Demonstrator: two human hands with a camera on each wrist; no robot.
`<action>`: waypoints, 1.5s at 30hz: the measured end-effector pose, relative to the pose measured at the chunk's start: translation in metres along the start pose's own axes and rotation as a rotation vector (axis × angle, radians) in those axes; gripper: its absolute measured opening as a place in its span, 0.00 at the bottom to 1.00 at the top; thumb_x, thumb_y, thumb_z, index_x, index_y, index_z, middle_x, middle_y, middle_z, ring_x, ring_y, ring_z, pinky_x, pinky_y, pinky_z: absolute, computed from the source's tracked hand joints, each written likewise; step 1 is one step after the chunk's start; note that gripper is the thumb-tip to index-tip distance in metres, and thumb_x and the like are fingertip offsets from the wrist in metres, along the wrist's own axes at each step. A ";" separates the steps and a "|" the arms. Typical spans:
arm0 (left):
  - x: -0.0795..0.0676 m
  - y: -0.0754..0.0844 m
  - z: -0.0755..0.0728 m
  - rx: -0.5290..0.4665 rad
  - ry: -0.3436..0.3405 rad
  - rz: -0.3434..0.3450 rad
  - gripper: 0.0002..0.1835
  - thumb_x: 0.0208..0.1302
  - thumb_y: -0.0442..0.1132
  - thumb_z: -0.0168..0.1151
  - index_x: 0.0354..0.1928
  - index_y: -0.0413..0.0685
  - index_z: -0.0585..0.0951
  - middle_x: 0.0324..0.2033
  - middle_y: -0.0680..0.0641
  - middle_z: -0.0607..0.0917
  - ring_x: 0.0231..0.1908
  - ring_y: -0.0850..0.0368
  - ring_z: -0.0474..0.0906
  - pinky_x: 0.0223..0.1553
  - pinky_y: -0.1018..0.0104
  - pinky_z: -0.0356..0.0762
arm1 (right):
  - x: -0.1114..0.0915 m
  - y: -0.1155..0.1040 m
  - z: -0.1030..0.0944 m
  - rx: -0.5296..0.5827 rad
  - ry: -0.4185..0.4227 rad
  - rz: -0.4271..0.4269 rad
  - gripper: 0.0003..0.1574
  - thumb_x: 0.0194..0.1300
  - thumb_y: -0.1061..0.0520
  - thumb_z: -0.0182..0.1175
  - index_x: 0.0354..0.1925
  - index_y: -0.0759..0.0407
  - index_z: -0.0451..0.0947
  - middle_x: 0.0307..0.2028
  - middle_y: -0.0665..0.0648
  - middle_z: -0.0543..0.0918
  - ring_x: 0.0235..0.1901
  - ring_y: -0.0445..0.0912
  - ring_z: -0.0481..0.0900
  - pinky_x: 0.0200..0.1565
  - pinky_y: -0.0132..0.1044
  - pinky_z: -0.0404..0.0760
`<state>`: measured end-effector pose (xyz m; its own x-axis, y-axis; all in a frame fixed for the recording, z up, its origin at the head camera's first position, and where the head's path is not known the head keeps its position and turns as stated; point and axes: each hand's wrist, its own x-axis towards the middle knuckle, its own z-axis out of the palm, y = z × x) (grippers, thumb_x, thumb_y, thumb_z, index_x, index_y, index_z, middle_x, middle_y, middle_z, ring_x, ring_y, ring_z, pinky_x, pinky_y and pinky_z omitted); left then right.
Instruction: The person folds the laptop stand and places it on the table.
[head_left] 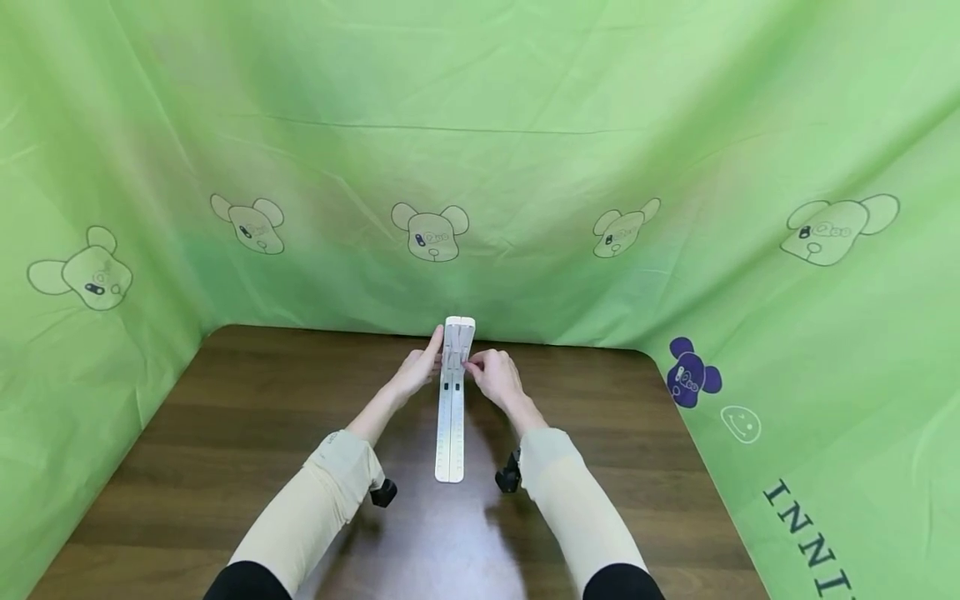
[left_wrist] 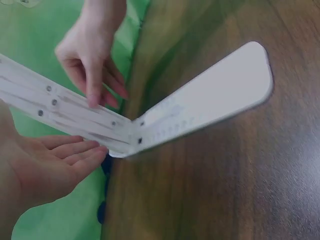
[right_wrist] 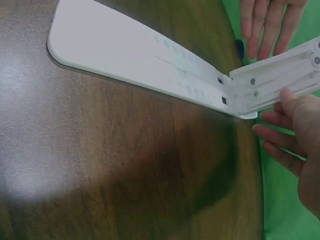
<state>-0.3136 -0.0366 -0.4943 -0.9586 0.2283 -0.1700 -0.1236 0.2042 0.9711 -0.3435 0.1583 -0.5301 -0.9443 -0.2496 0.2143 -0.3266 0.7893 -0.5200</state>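
A long white hinged plastic piece (head_left: 450, 442) stands bent in an L near the table's far edge. Its flat, round-ended leaf (left_wrist: 220, 90) points toward me, and the other leaf rises from the hinge, with small screws on its inner face. At the raised leaf's left side is my left hand (head_left: 418, 371), its fingers straight and fingertips right at the edge in the left wrist view (left_wrist: 55, 165). My right hand (head_left: 497, 377) pinches the raised leaf's right edge, thumb (right_wrist: 288, 98) on the inner face and fingers behind.
The brown wooden table (head_left: 247, 433) has rounded far corners. A green cloth (head_left: 525, 158) printed with bear heads hangs around its back and sides. Dark wrist-worn pieces hang below both sleeves, one of them a black block (head_left: 508, 473) by the right wrist.
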 end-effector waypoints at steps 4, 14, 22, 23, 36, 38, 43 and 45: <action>-0.008 0.010 -0.003 0.033 0.004 0.003 0.55 0.83 0.74 0.31 0.78 0.24 0.68 0.76 0.25 0.73 0.78 0.29 0.70 0.82 0.37 0.66 | -0.004 0.019 0.007 0.107 -0.060 -0.019 0.17 0.81 0.53 0.63 0.50 0.64 0.93 0.41 0.59 0.96 0.42 0.52 0.93 0.50 0.51 0.90; -0.023 0.043 -0.008 0.160 0.092 0.011 0.56 0.77 0.80 0.39 0.72 0.30 0.79 0.73 0.30 0.79 0.77 0.31 0.74 0.83 0.37 0.65 | -0.013 -0.033 -0.056 0.518 -0.096 0.236 0.56 0.87 0.27 0.35 0.63 0.74 0.84 0.57 0.75 0.89 0.61 0.67 0.89 0.67 0.58 0.87; -0.020 0.046 0.000 0.200 0.114 0.017 0.49 0.78 0.75 0.46 0.66 0.32 0.85 0.68 0.30 0.84 0.69 0.35 0.81 0.74 0.39 0.77 | -0.009 -0.058 -0.073 0.456 -0.171 0.296 0.57 0.83 0.22 0.39 0.66 0.70 0.84 0.61 0.69 0.90 0.69 0.65 0.84 0.76 0.60 0.77; -0.020 0.046 0.001 0.204 0.113 0.019 0.48 0.78 0.74 0.46 0.65 0.33 0.85 0.67 0.30 0.85 0.68 0.36 0.82 0.73 0.40 0.78 | -0.010 -0.058 -0.073 0.470 -0.179 0.294 0.56 0.83 0.23 0.40 0.66 0.70 0.84 0.61 0.70 0.89 0.69 0.64 0.84 0.76 0.60 0.77; -0.016 0.043 -0.001 0.088 -0.013 0.012 0.43 0.81 0.70 0.45 0.55 0.30 0.79 0.31 0.44 0.79 0.36 0.51 0.78 0.44 0.61 0.81 | -0.011 -0.058 -0.070 0.527 -0.173 0.290 0.54 0.85 0.26 0.41 0.63 0.73 0.84 0.58 0.74 0.89 0.62 0.65 0.89 0.66 0.58 0.87; -0.015 0.041 -0.001 0.076 -0.024 0.009 0.41 0.81 0.71 0.44 0.55 0.33 0.75 0.33 0.48 0.74 0.39 0.52 0.77 0.47 0.62 0.80 | -0.011 -0.059 -0.069 0.527 -0.177 0.291 0.53 0.85 0.26 0.41 0.64 0.73 0.84 0.58 0.74 0.89 0.62 0.65 0.89 0.65 0.57 0.88; -0.016 0.037 -0.002 0.091 -0.016 -0.009 0.43 0.79 0.74 0.42 0.63 0.37 0.66 0.54 0.41 0.73 0.58 0.44 0.77 0.68 0.49 0.77 | -0.010 -0.058 -0.068 0.533 -0.185 0.294 0.54 0.85 0.26 0.41 0.64 0.72 0.83 0.58 0.73 0.89 0.62 0.64 0.90 0.64 0.55 0.89; -0.016 0.036 -0.002 0.097 -0.016 -0.006 0.42 0.79 0.75 0.42 0.61 0.38 0.66 0.51 0.40 0.72 0.54 0.46 0.75 0.66 0.48 0.76 | -0.010 -0.057 -0.067 0.534 -0.187 0.293 0.54 0.84 0.26 0.41 0.64 0.72 0.84 0.58 0.73 0.89 0.62 0.63 0.90 0.63 0.55 0.89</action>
<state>-0.3033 -0.0349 -0.4562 -0.9537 0.2414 -0.1794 -0.1035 0.2964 0.9494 -0.3130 0.1534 -0.4466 -0.9726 -0.1975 -0.1228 0.0178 0.4630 -0.8862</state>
